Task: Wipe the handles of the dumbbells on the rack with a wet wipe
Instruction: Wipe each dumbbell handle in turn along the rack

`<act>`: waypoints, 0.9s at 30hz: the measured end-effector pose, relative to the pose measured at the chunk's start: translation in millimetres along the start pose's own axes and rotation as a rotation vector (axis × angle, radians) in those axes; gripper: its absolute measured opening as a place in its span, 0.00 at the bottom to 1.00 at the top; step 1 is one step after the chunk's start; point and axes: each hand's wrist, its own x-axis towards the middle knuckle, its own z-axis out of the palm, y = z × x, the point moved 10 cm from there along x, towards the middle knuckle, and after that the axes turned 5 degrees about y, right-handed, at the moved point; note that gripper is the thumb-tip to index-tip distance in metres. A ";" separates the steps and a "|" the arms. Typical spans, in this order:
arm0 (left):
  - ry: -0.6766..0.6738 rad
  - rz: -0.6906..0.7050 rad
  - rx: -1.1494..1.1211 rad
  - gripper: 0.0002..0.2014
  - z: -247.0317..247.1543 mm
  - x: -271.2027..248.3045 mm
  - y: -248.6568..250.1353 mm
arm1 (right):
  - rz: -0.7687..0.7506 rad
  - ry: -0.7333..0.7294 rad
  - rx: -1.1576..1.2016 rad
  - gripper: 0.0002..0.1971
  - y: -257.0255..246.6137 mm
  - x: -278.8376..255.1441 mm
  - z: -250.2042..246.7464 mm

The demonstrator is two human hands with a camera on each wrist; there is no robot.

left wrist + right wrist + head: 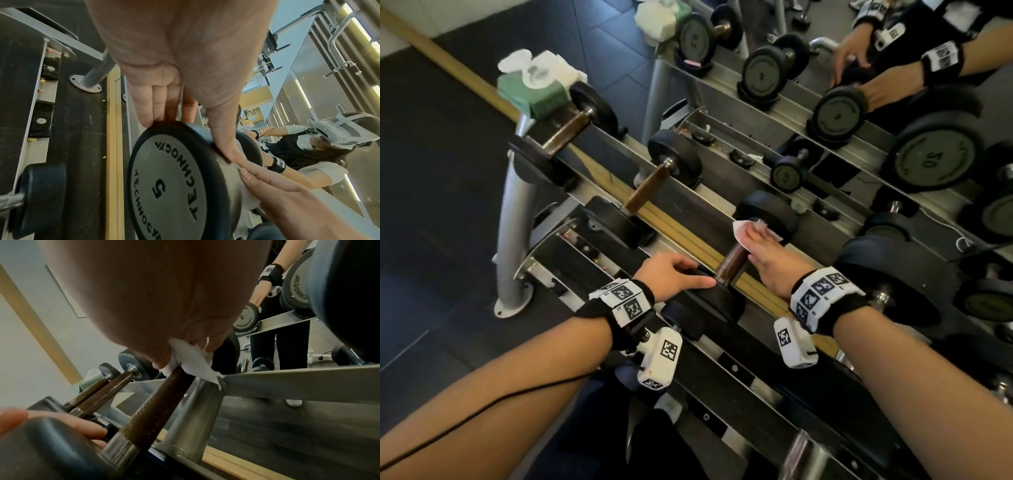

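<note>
A small black dumbbell with a brown knurled handle (pixel 732 262) (pixel 156 405) lies across the rack's top rails (pixel 726 219). My right hand (pixel 763 246) (pixel 185 350) wraps a white wet wipe (pixel 743 229) (pixel 193 360) round the far end of that handle, next to the far head. My left hand (pixel 674 274) (pixel 185 105) grips the rim of the near head (pixel 709 298), whose face is marked 5 (pixel 170 186). Its fingers lie over the top edge and its thumb runs down the side. The part of the handle under the wipe is hidden.
Two more brown-handled dumbbells (pixel 566 132) (pixel 647 188) lie to the left on the same rails. A green pack of wipes (pixel 541 89) sits at the rack's left end. A bigger dumbbell (pixel 893 284) is close on the right. A mirror behind reflects the rack.
</note>
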 end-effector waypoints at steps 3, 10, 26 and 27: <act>0.023 -0.012 -0.004 0.32 -2.2 0.9 -1.8 | -0.011 -0.144 -0.076 0.30 -8.0 -3.7 12.5; 0.016 -0.023 -0.046 0.29 1.0 -0.1 -4.4 | 0.005 -0.390 -0.209 0.33 -25.9 -5.5 14.8; -0.002 -0.050 -0.125 0.35 4.6 -2.4 -7.7 | -0.099 -0.472 -0.554 0.31 -27.3 -6.1 4.4; -0.008 -0.052 -0.126 0.36 5.1 -2.2 -7.6 | -0.020 -0.405 -0.512 0.33 -13.5 2.4 -4.6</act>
